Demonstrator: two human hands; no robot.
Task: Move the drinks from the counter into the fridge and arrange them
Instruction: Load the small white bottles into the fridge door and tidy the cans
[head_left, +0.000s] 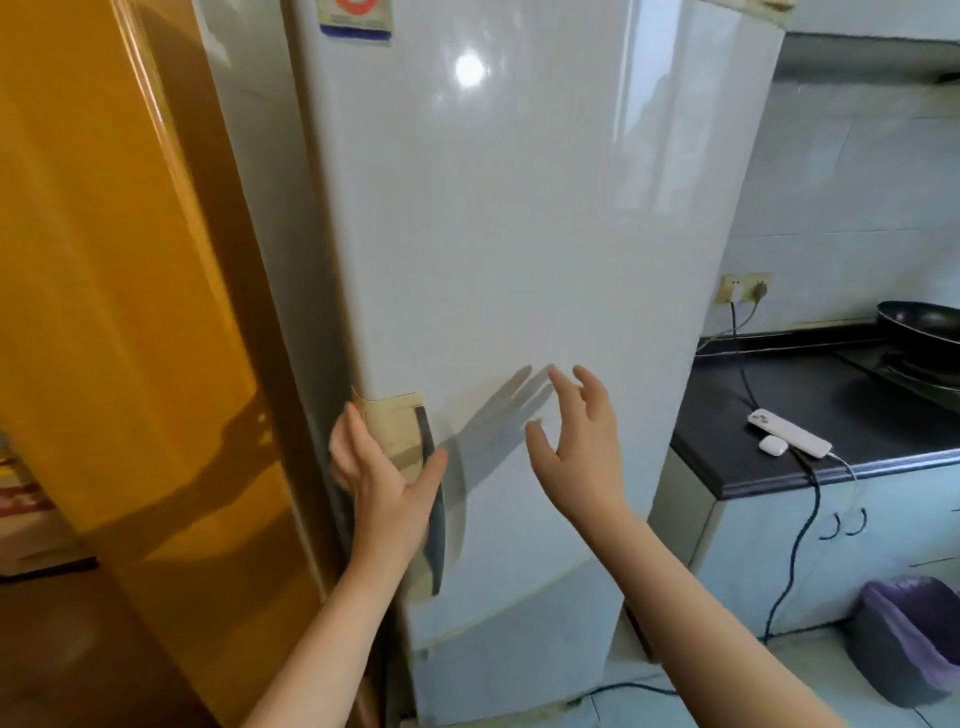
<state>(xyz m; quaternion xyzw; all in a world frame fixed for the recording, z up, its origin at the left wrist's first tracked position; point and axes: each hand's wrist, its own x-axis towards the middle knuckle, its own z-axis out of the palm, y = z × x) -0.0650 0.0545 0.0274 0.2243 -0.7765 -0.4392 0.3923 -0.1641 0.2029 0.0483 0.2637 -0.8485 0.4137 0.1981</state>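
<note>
A tall white fridge (519, 234) fills the middle of the view with its upper door closed. Along the door's left edge runs a dark vertical handle (435, 519), with yellowed tape above it. My left hand (382, 478) is at the door's left edge, fingers curled around the edge beside the handle. My right hand (576, 436) hovers open in front of the door, fingers spread, casting a shadow on it. No drinks are in view.
An orange wooden door (119, 312) stands close on the left. Right of the fridge is a dark counter (810, 405) with a power strip (789, 434), a small white case and a black pan (919, 322). A purple-lined bin (909, 634) sits on the floor.
</note>
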